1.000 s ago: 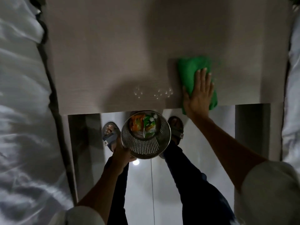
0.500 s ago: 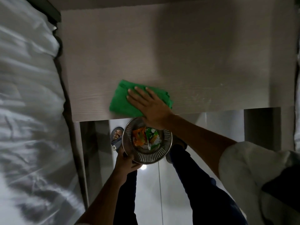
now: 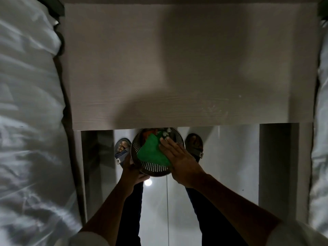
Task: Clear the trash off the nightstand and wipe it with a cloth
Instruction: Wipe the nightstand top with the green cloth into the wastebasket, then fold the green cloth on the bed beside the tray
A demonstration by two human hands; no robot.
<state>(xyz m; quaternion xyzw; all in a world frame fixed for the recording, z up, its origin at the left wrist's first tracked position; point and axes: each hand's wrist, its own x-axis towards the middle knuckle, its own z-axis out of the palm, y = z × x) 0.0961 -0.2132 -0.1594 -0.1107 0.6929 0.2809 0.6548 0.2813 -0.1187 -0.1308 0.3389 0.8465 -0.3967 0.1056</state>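
Observation:
The pale wood-grain nightstand top [image 3: 186, 59] fills the upper middle, with faint crumbs or smears near its front right. Just below its front edge I hold a perforated metal bin [image 3: 154, 168] with my left hand [image 3: 132, 172] gripping its lower left wall. Orange and green wrappers [image 3: 150, 133] show inside at the far rim. My right hand [image 3: 179, 157] presses the green cloth [image 3: 150, 153] over the bin's opening, off the nightstand.
White bedding [image 3: 26, 121] lies along the left and more white bedding [image 3: 321, 139] along the right. My sandalled feet [image 3: 195, 144] stand on a glossy pale floor [image 3: 221, 166] under the nightstand's edge.
My right hand swept the green cloth from the right to the left along the front edge, then off the nightstand down over the bin. The bin stays held under the edge.

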